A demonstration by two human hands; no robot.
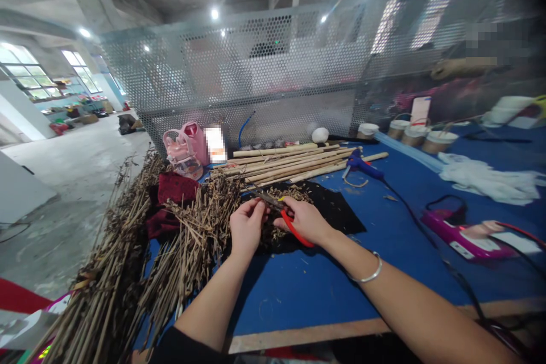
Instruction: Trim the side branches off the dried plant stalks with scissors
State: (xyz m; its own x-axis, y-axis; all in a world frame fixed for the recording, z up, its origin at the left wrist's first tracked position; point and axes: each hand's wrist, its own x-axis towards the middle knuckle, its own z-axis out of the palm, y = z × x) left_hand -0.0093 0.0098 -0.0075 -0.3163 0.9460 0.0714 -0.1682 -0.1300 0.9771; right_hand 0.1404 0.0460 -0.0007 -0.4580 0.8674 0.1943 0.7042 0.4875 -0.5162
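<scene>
My right hand [305, 219] grips a pair of red-handled scissors [294, 231], whose blades point up and left. Just left of the blades, my left hand [248, 222] is closed in a pinch; whatever is between its fingers is too small to make out. Beneath both hands lies a black cloth [336, 210] covered with small dry plant bits [305, 190]. Close by on the left is a heap of dried plant stalks [209, 213] with brown heads, partly behind my left forearm.
Pale sticks [294, 165] lie across the back of the blue table [298, 290], with a blue glue gun [362, 166] at their right. A pink bag [187, 145] stands back left. On the right are a purple power strip [469, 236], white plastic [490, 179] and lidded tubs [439, 141]. Perforated metal [256, 74] rises behind.
</scene>
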